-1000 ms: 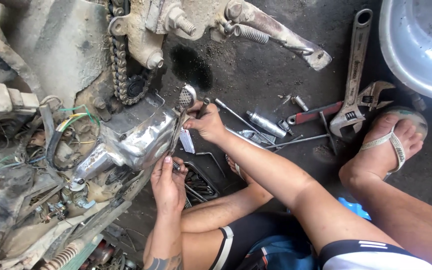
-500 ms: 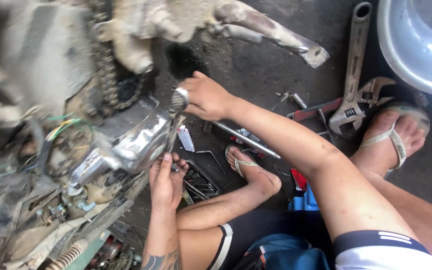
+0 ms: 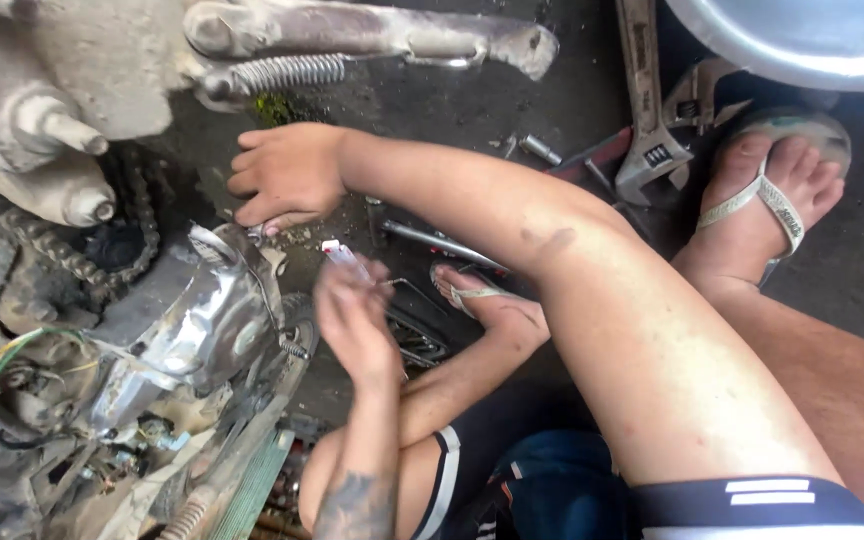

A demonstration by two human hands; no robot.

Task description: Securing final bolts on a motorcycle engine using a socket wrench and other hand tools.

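My right hand (image 3: 287,175) reaches across from the right, its fingertips curled over the upper end of a thin metal tool (image 3: 270,290). The tool runs down the face of a dented chrome engine cover (image 3: 192,325). My left hand (image 3: 352,315) is blurred, just right of the cover, with bunched fingers. I cannot tell whether it holds anything. A small white and red piece (image 3: 337,250) shows at its fingertips. My tattooed left forearm (image 3: 362,490) rises from the bottom edge.
A drive chain (image 3: 72,262) loops left of the cover, below a grey engine casing (image 3: 42,110). A lever with a spring (image 3: 372,35) lies at the top. On the dark floor lie an adjustable wrench (image 3: 652,130) and steel bars (image 3: 432,240), near a metal basin (image 3: 802,40) and my sandalled feet (image 3: 767,195).
The view has closed in on the engine cover. My right hand stays at the tool's upper end. My left hand has come off the tool's lower end and moved up and right.
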